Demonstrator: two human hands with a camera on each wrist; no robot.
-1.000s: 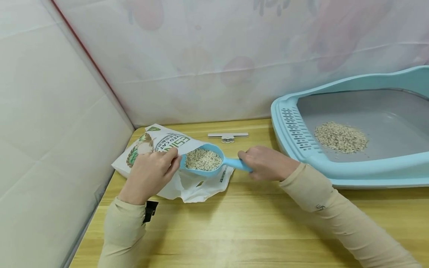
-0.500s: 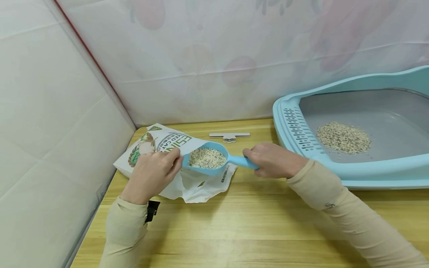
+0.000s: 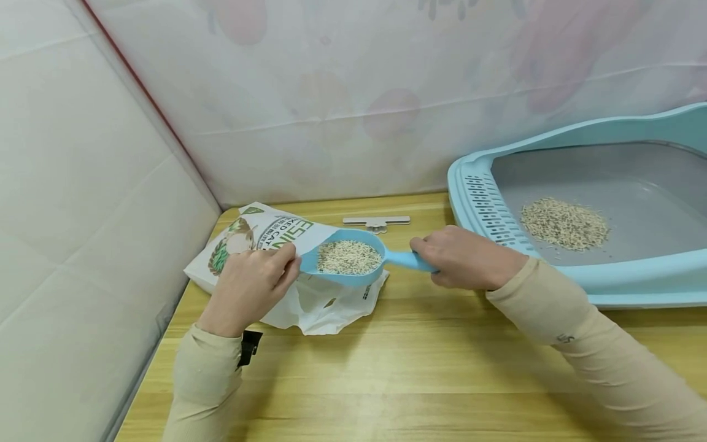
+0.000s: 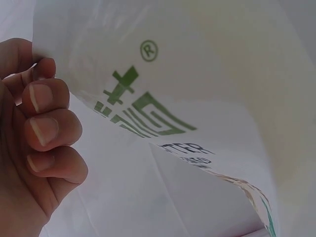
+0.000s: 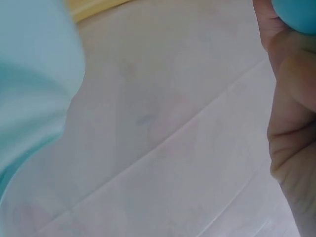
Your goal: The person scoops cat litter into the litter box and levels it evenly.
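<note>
My right hand (image 3: 466, 258) grips the handle of a light blue scoop (image 3: 409, 260), which is heaped with pale pellet cat litter (image 3: 349, 256). The scoop's front end still sits inside the mouth of a white printed cat litter bag (image 3: 284, 230) lying on its side. My left hand (image 3: 245, 285) pinches the upper edge of that mouth and lifts it. In the left wrist view, the bag (image 4: 197, 74) hangs from thumb and index finger, the other fingers curled. A bit of the blue handle (image 5: 298, 15) shows in the right wrist view beside my palm.
On the right stands a light blue litter box (image 3: 624, 273) with a grey bottom and a small pile of pellets (image 3: 564, 224). A flat sealing clip (image 3: 377, 222) lies behind the scoop on the wooden table (image 3: 386, 374). Fabric walls (image 3: 331, 123) rise behind and left.
My right hand has drawn the loaded scoop a little to the right and outward, so more of it shows beyond the bag's mouth. The left hand stays at the bag's edge.
</note>
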